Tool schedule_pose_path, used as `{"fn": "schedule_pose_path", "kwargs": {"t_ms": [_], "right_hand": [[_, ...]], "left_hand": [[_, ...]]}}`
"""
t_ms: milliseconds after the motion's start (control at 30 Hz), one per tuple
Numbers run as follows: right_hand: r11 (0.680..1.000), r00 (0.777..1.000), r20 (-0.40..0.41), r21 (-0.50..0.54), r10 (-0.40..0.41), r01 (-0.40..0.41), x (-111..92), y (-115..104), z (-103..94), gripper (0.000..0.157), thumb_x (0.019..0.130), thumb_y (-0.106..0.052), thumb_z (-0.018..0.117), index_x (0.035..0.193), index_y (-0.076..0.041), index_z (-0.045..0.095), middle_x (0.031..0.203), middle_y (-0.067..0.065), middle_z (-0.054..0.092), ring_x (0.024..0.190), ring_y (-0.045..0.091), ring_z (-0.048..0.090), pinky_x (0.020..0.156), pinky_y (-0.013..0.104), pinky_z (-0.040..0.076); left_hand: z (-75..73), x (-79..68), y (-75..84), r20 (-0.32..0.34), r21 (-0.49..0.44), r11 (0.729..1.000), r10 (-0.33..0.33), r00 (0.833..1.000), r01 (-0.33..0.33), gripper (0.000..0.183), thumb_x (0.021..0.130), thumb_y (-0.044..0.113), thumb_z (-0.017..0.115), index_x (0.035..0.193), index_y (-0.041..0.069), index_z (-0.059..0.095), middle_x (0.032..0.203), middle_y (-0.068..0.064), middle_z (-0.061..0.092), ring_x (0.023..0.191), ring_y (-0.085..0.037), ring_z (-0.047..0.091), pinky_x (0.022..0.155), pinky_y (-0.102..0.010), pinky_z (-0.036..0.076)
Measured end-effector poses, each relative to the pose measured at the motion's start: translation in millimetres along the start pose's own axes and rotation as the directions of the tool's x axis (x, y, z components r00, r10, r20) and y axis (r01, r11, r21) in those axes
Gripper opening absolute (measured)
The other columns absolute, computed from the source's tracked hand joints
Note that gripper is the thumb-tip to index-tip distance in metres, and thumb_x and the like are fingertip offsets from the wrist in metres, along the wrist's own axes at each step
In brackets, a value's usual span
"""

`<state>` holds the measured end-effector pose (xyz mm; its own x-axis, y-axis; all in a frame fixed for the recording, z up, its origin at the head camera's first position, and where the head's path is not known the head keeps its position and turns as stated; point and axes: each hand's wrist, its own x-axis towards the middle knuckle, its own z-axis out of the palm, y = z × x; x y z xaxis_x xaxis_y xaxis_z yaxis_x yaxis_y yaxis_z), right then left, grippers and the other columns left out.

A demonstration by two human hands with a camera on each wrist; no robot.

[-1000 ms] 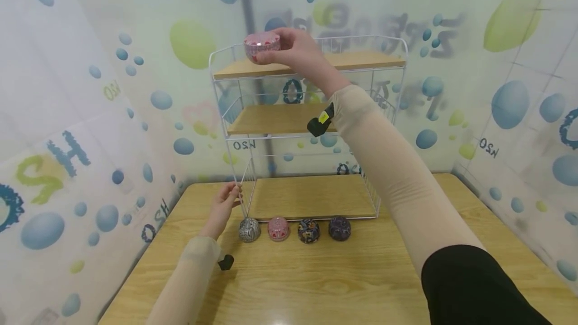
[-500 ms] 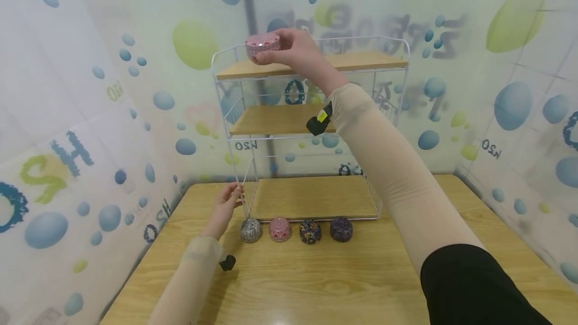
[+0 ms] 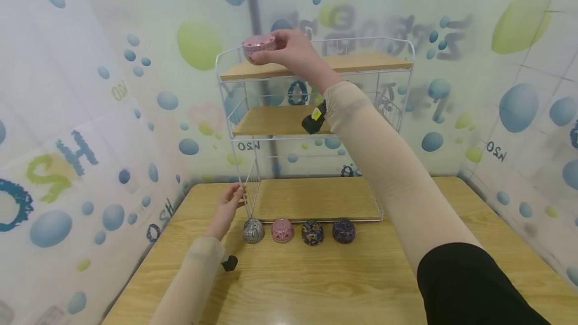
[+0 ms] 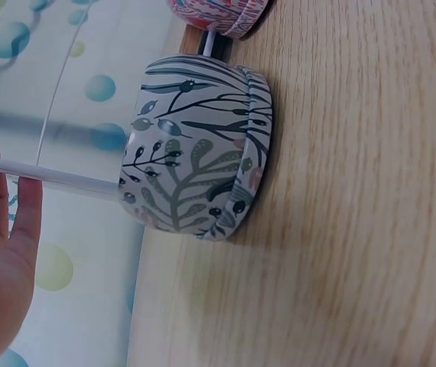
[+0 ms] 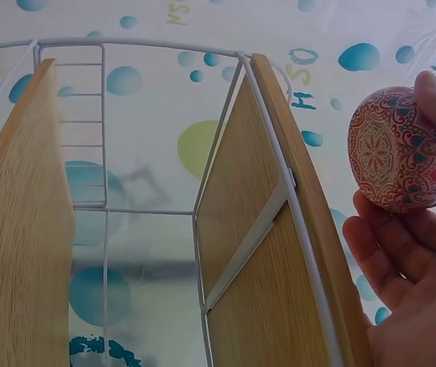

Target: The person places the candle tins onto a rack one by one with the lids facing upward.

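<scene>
My right hand (image 3: 293,54) pinches a small round pink patterned tin (image 3: 259,45) between thumb and fingers. It holds the tin over the left end of the rack's top shelf (image 3: 352,62). In the right wrist view the tin (image 5: 401,149) shows its ornate round face, beyond the shelf's edge. Low on the left, my left hand (image 3: 228,208) grips the white wire post of the rack (image 3: 236,162). The left wrist view has two fingers (image 4: 25,214) against that post, right by a grey-white leaf-patterned tin (image 4: 195,149).
Along the rack's front foot stand several tins in a row: the leaf-patterned one (image 3: 253,231), a pink one (image 3: 282,230), a dark multicoloured one (image 3: 312,232) and a dark purple one (image 3: 344,230). The rack has a middle shelf (image 3: 271,120) and stands on a wooden table (image 3: 289,285) against patterned walls.
My right hand has shifted slightly left with the pink tin, relative to the rack. My left hand stays on the post. The head view has drifted a little.
</scene>
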<state>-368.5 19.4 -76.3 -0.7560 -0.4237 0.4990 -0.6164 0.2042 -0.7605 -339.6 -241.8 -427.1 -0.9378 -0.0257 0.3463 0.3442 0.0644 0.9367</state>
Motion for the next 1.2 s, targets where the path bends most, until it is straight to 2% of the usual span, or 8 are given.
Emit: {"fn": "schedule_pose_path", "kwargs": {"t_ms": [133,333,367,467,667,833,1033,1200], "right_hand": [[1.0,1.0,-0.005,-0.007,0.005,-0.005,2.5,-3.1,3.1,0.053,0.078,-0.028,0.083,0.122,-0.008,0.061,0.111,0.005,0.064,0.102,0.018,0.057,0.093,0.032,0.046],[0.998,1.0,-0.019,-0.057,0.017,-0.018,6.8,-5.1,6.7,0.054,0.077,-0.032,0.083,0.122,-0.009,0.062,0.109,0.004,0.064,0.101,0.016,0.057,0.091,0.03,0.047],[0.997,0.999,-0.021,-0.067,0.024,-0.025,7.7,-5.5,7.4,0.054,0.077,-0.032,0.083,0.121,-0.009,0.062,0.109,0.004,0.064,0.101,0.016,0.057,0.09,0.029,0.047],[0.994,0.998,-0.031,-0.1,0.046,-0.049,10.2,-7.0,9.9,0.052,0.077,-0.036,0.083,0.117,-0.009,0.063,0.107,0.003,0.064,0.098,0.016,0.055,0.084,0.026,0.046],[0.98,0.995,-0.072,-0.18,0.066,-0.078,14.0,-10.5,15.0,0.046,0.076,-0.041,0.082,0.107,-0.01,0.065,0.1,0.001,0.063,0.087,0.014,0.053,0.073,0.025,0.044],[0.966,0.994,-0.076,-0.238,0.084,-0.1,15.8,-11.2,16.4,0.047,0.076,-0.044,0.081,0.104,-0.01,0.066,0.099,0.001,0.063,0.084,0.013,0.052,0.071,0.026,0.044],[0.944,0.991,-0.061,-0.302,0.123,-0.136,15.7,-10.3,18.0,0.05,0.074,-0.049,0.08,0.103,-0.011,0.065,0.101,0.001,0.062,0.084,0.014,0.05,0.069,0.027,0.043],[0.93,0.988,-0.043,-0.332,0.151,-0.157,15.1,-8.7,20.8,0.054,0.074,-0.051,0.079,0.107,-0.011,0.064,0.106,0.002,0.062,0.088,0.015,0.052,0.071,0.028,0.046]], "left_hand": [[-1.6,1.7,-8.7,-0.005,0.024,0.999,0.041,0.999,-0.041,0.023,0.102,0.021,0.052,0.112,0.001,0.058,0.1,0.003,0.058,0.098,-0.029,0.056,0.082,-0.032,0.054],[0.0,0.7,-7.1,-0.012,0.014,1.0,0.011,1.0,-0.011,0.023,0.102,0.019,0.052,0.114,0.0,0.057,0.1,0.0,0.057,0.098,-0.026,0.056,0.084,-0.035,0.053],[0.2,0.5,-7.0,-0.013,0.016,1.0,0.012,1.0,-0.011,0.025,0.102,0.018,0.051,0.115,-0.002,0.056,0.1,0.0,0.057,0.099,-0.028,0.056,0.084,-0.034,0.053],[0.0,0.0,-7.6,-0.011,0.025,0.999,0.028,1.0,-0.028,0.024,0.101,0.021,0.052,0.113,0.001,0.058,0.1,0.001,0.058,0.101,-0.032,0.056,0.082,-0.03,0.054],[-1.0,-0.5,-6.6,-0.012,0.022,0.999,0.039,0.999,-0.039,0.023,0.101,0.021,0.053,0.112,0.002,0.059,0.1,0.001,0.058,0.099,-0.031,0.055,0.081,-0.03,0.054],[0.6,0.0,-5.7,-0.019,0.037,0.999,0.03,0.999,-0.029,0.023,0.101,0.021,0.052,0.112,0.001,0.059,0.1,0.001,0.058,0.099,-0.03,0.056,0.082,-0.032,0.054],[0.5,1.3,-5.6,-0.022,0.035,0.999,0.038,0.999,-0.037,0.024,0.102,0.019,0.052,0.113,-0.002,0.058,0.104,-0.009,0.058,0.1,-0.032,0.056,0.084,-0.036,0.054],[-1.8,0.0,-7.2,-0.014,0.038,0.998,0.04,0.999,-0.04,0.024,0.102,0.021,0.052,0.113,0.002,0.06,0.101,-0.002,0.059,0.098,-0.028,0.057,0.082,-0.032,0.054]]}}
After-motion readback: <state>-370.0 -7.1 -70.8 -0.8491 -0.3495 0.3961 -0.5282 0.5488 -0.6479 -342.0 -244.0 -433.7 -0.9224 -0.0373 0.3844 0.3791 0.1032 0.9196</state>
